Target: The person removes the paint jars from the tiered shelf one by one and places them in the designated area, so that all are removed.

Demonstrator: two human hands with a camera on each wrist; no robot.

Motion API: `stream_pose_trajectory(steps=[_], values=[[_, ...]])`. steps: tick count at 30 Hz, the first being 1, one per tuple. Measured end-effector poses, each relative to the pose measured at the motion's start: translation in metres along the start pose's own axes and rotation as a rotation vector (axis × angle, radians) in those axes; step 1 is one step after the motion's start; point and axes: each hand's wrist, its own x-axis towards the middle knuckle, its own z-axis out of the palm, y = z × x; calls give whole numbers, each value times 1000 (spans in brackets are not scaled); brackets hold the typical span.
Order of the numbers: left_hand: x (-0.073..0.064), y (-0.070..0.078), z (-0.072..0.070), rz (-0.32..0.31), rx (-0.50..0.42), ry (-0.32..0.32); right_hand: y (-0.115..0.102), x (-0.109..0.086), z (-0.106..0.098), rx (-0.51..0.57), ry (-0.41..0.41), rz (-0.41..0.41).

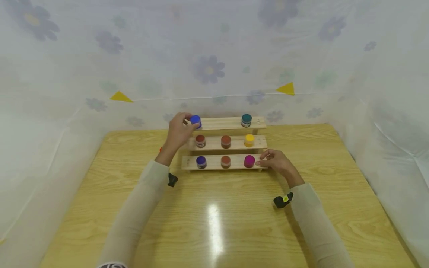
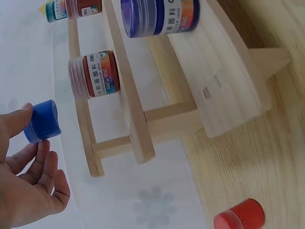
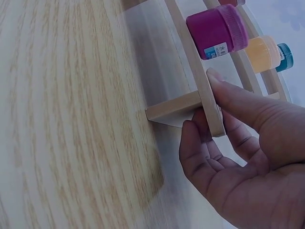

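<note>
My left hand (image 1: 180, 131) pinches a blue paint jar (image 2: 44, 121) between thumb and fingers, at the left end of the top shelf of a three-step wooden rack (image 1: 221, 123). In the left wrist view a gap shows between that jar and the shelf. The right hand (image 1: 275, 162) grips the right end of the rack's lowest step, thumb on top and fingers curled beneath, beside a magenta jar (image 3: 217, 32). A teal jar (image 1: 246, 120) stands on the top shelf. Two brownish-red jars and a yellow one (image 1: 249, 140) occupy the middle step.
On the lowest step stand a dark violet jar (image 1: 201, 162) and an orange-brown jar (image 1: 225, 161). A red jar (image 2: 240, 215) is on the wooden table (image 1: 187, 208), left of the rack, mostly hidden by the left wrist in the head view. Flower-patterned sheeting (image 1: 207, 70) encloses the table.
</note>
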Motion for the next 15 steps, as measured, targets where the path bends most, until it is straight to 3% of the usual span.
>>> stream_pose_trajectory(steps=[4, 15], values=[[-3, -4, -6, -14, 0, 3, 0, 0, -1, -4, -4, -5], [-12, -16, -18, 50, 48, 45, -3, -3, 1, -24, -1, -5]])
